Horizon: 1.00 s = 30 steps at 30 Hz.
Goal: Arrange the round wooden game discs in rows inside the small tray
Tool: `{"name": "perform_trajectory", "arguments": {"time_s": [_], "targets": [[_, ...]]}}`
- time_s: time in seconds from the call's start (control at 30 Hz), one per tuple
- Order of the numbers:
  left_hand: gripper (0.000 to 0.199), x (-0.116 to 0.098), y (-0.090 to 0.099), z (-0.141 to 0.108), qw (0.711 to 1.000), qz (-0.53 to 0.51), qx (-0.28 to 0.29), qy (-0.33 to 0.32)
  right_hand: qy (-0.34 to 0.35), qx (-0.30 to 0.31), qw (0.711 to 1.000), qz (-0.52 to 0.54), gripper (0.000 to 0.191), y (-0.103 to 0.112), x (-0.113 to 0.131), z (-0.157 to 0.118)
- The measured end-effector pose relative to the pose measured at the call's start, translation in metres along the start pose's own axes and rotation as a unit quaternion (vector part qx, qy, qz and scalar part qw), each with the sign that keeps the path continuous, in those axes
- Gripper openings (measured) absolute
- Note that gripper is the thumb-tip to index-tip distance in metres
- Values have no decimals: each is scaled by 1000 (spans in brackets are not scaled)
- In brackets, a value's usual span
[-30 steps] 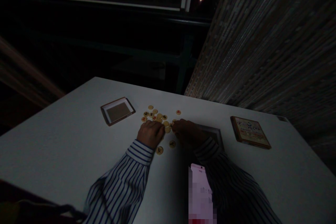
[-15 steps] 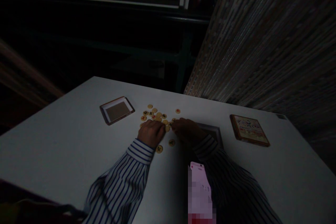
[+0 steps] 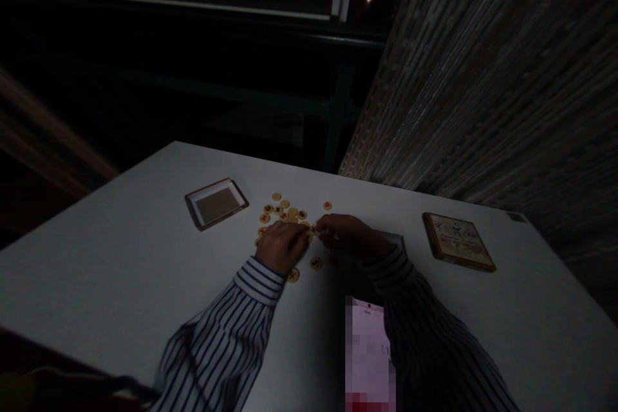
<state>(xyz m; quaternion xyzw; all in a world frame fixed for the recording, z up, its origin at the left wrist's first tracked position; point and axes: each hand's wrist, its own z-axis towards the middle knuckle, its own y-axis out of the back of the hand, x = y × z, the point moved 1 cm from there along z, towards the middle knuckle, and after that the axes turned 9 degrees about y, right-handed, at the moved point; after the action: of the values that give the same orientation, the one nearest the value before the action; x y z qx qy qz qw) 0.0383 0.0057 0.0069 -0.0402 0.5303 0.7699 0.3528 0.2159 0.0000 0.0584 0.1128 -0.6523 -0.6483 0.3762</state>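
Note:
Round wooden Chinese chess pieces with red or black characters lie scattered on the white table. My left hand (image 3: pixel 280 246) is curled over the near edge of the group, its fingertips pinched at a xiangqi piece (image 3: pixel 313 230). My right hand (image 3: pixel 348 235) comes in from the other side with bent fingers closed at pieces in the same spot. How firmly each hand grips is hard to see in the dim light. Two black-marked pieces, one a loose piece (image 3: pixel 315 263) and the other a nearer piece (image 3: pixel 292 275), lie closer to me. A red-marked piece (image 3: pixel 327 205) sits apart behind.
An open shallow box (image 3: pixel 197 219) stands at the left, a box with a printed cover (image 3: pixel 458 241) at the right. Partly under my right forearm is a grey-edged flat object (image 3: pixel 398 240). A lit phone (image 3: pixel 369 347) lies near me. A string curtain (image 3: pixel 458 77) hangs behind the right side.
My right hand has shifted slightly up and right, uncovering a piece at its fingertips. My left hand has stayed nearly in place, fingertips now closer to that piece.

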Motion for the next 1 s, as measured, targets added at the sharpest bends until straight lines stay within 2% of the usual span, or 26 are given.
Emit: {"name": "perform_trajectory", "arguments": {"time_s": [0.17, 0.37, 0.53, 0.67, 1.0], "targets": [[26, -3, 0, -2, 999, -30, -21, -30, 3, -27, 996, 82, 13, 8, 1, -2], [30, -4, 0, -3, 997, -36, -40, -55, 23, -66, 977, 202, 15, -6, -9, -3], [25, -5, 1, -3, 992, -54, -85, -79, 23, -60, 963, 262, 18, -9, -11, -3], [22, -6, 1, -3, 989, -62, -103, -82, 24, -62, 953, 295, 21, -8, -11, -3], [23, -7, 3, -2, 991, -84, -81, -59, 5, -60, 956, 286, 19, -5, -10, -1]]}}
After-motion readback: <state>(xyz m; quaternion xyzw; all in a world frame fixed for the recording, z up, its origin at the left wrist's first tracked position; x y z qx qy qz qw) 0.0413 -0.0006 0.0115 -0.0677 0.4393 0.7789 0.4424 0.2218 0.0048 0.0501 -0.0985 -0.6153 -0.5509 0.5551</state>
